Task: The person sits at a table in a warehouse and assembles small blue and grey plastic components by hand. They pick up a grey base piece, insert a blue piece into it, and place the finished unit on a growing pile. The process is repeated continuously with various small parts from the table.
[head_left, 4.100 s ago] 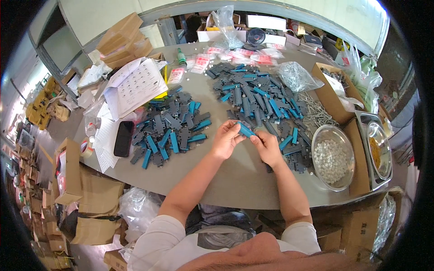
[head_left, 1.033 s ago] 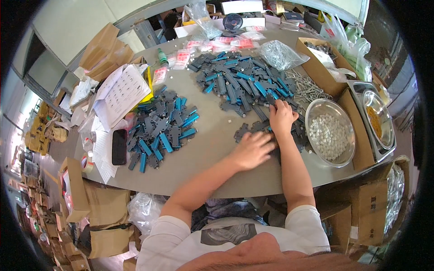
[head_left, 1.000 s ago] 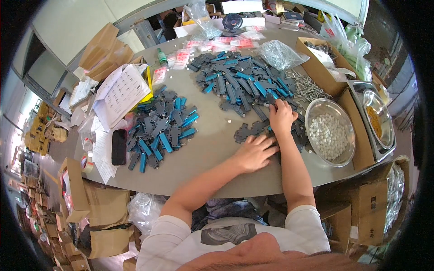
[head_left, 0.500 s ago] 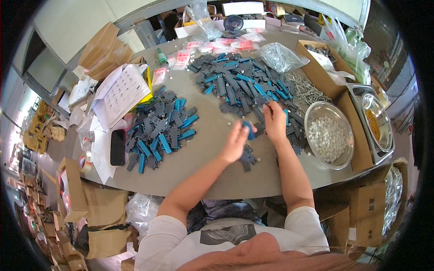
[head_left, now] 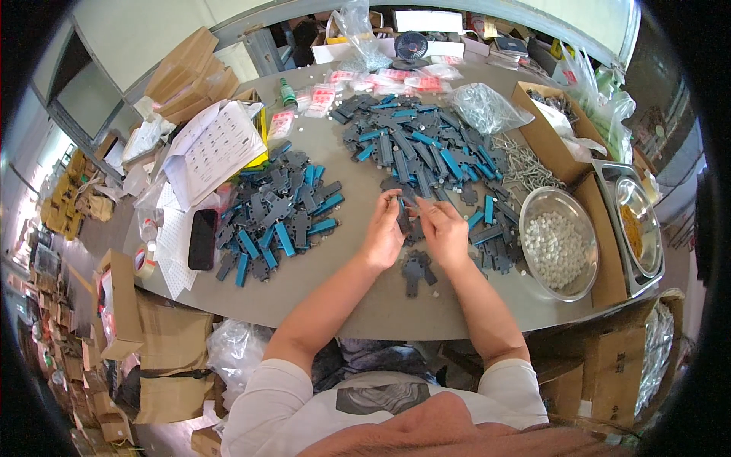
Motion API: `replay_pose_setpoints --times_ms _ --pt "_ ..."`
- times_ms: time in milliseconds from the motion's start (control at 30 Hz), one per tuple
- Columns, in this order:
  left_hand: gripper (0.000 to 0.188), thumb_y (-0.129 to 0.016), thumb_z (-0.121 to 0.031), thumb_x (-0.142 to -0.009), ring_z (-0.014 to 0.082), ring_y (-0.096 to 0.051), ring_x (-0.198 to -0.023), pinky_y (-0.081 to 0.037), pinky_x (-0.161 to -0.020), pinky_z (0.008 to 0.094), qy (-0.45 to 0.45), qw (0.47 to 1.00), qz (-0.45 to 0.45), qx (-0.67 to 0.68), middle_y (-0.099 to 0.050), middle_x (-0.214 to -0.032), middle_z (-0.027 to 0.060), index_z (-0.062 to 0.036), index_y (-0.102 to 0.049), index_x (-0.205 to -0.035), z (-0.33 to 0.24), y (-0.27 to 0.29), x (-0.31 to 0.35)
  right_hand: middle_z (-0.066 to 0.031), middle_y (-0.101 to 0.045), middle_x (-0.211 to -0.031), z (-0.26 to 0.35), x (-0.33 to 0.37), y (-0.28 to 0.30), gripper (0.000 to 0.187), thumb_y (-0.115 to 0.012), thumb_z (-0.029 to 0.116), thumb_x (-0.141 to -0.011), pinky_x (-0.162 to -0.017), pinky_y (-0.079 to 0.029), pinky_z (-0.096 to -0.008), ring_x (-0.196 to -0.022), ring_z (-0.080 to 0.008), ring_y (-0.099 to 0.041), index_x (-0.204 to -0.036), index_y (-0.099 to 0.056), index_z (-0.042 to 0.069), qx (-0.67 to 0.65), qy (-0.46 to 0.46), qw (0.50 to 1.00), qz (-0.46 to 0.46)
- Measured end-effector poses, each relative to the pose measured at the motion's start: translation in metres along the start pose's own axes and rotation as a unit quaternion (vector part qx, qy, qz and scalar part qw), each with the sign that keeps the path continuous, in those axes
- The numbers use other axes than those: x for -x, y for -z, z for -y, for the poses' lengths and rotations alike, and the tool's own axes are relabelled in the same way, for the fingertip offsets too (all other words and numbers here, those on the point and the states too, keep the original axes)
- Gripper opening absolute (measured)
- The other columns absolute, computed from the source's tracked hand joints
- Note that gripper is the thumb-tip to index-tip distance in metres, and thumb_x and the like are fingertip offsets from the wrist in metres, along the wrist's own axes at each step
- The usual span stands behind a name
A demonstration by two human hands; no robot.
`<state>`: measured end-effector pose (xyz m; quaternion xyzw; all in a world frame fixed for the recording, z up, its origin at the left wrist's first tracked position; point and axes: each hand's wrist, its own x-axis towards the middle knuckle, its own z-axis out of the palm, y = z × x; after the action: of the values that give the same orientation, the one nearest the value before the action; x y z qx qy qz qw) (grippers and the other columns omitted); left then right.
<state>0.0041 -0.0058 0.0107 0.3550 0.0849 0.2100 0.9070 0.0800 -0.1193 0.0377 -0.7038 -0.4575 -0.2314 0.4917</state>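
Note:
Above the middle of the table, my left hand (head_left: 383,234) is closed round a dark grey hinge-like part (head_left: 403,217), which it holds upright. My right hand (head_left: 445,232) meets it from the right, fingertips pinched together close to the part; what they hold, if anything, is too small to make out. Just below both hands lie loose dark grey cross-shaped parts (head_left: 416,273). Beyond my hands spreads a large pile of grey and blue parts (head_left: 415,145). A second pile of similar parts (head_left: 278,209) lies to the left.
At the right stand a steel bowl of small white pieces (head_left: 560,242), loose screws (head_left: 529,164), a cardboard box (head_left: 567,114) and a steel tray (head_left: 638,221). A black phone (head_left: 202,240) and paper sheets (head_left: 217,148) lie left. A small fan (head_left: 411,46) stands at the back.
My right hand has come down and left from the far pile to my left hand. The part in my left hand now stands upright, its dark grey side showing instead of blue.

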Motion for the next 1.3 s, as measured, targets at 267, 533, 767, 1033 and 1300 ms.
replay_pose_setpoints --times_ms 267,533,767,1033,1300 --pt "0.043 -0.044 -0.005 -0.092 0.0207 -0.053 -0.105 -0.045 -0.091 0.0381 -0.015 0.999 -0.035 0.027 -0.054 -0.116 0.0053 -0.0151 -0.037 -0.133 -0.009 -0.010 0.003 -0.0058 -0.051 -0.085 0.005 -0.001 -0.001 0.039 -0.065 0.002 -0.069 -0.067 -0.048 -0.0362 -0.076 -0.0245 -0.057 -0.107 -0.070 0.011 0.093 0.100 0.989 0.058" --pt "0.069 -0.041 0.007 -0.078 0.0221 -0.048 -0.114 -0.042 -0.098 0.0379 -0.045 0.999 0.026 0.002 -0.047 -0.123 0.0080 -0.0134 -0.028 -0.142 -0.010 -0.017 0.012 -0.0092 -0.051 -0.084 0.007 0.000 -0.002 0.042 -0.065 -0.003 -0.070 -0.067 -0.046 -0.0384 -0.075 -0.0294 -0.054 -0.112 -0.067 0.007 0.074 0.096 0.992 0.029" --pt "0.062 -0.045 0.001 -0.086 0.0254 -0.048 -0.118 -0.039 -0.103 0.0385 -0.089 0.995 0.046 0.000 -0.047 -0.126 0.0114 -0.0127 -0.025 -0.143 -0.007 -0.019 0.012 -0.0048 -0.051 -0.082 0.012 -0.001 -0.003 0.040 -0.068 0.007 -0.071 -0.063 -0.043 -0.0376 -0.071 -0.0252 -0.056 -0.111 -0.069 0.010 0.088 0.108 0.990 0.038" --pt "0.032 -0.045 -0.017 -0.100 0.0282 -0.051 -0.116 -0.044 -0.100 0.0419 -0.162 0.986 0.043 -0.011 -0.050 -0.126 0.0150 -0.0106 -0.035 -0.130 0.000 -0.012 0.004 -0.0030 -0.050 -0.082 0.014 0.000 -0.004 0.042 -0.071 0.013 -0.073 -0.065 -0.042 -0.0373 -0.071 -0.0231 -0.056 -0.115 -0.067 0.012 0.084 0.113 0.987 0.073" --pt "0.031 -0.053 -0.019 -0.097 0.0331 -0.051 -0.120 -0.042 -0.101 0.0448 -0.156 0.985 0.066 0.010 -0.052 -0.128 0.0197 -0.0111 -0.039 -0.124 -0.012 -0.008 0.003 -0.0136 -0.061 -0.089 0.015 -0.001 -0.003 0.021 -0.067 0.023 -0.082 -0.068 -0.045 -0.0445 -0.077 -0.0363 -0.059 -0.095 -0.065 0.006 -0.032 -0.059 0.994 0.089"
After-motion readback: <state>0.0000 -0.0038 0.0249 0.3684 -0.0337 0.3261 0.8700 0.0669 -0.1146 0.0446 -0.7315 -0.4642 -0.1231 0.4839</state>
